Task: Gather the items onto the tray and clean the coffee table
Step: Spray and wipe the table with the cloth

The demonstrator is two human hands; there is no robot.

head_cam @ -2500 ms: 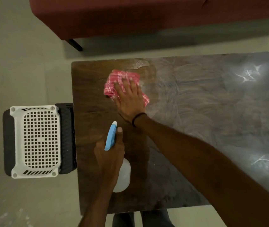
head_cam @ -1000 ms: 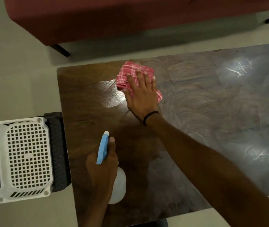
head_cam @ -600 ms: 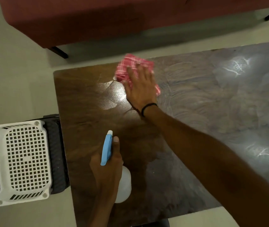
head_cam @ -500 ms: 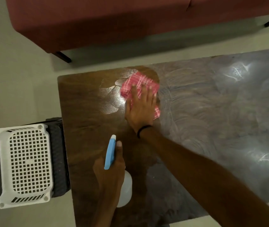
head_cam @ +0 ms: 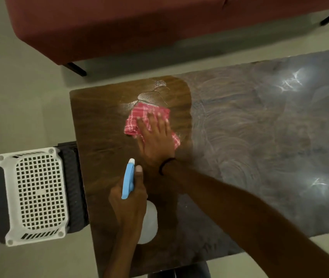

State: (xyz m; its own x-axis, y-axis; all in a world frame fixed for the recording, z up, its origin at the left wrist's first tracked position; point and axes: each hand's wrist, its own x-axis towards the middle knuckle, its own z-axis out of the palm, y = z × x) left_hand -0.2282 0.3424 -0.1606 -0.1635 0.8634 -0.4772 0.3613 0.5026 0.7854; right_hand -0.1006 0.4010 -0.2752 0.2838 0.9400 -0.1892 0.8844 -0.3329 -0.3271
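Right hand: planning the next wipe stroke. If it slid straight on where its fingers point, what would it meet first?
The right hand, flat on the cloth, points toward the sofa. First comes the wet patch just beyond the cloth, then probably the far edge of the table.

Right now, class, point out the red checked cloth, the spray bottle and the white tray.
red checked cloth [head_cam: 142, 114]: head view, the uncovered upper part.
spray bottle [head_cam: 128, 177]: head view, the blue trigger head.
white tray [head_cam: 9, 197]: head view, the left rim.

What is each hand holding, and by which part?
The left hand grips the spray bottle at its neck, below the blue head. The right hand holds nothing; it presses flat on the red cloth.
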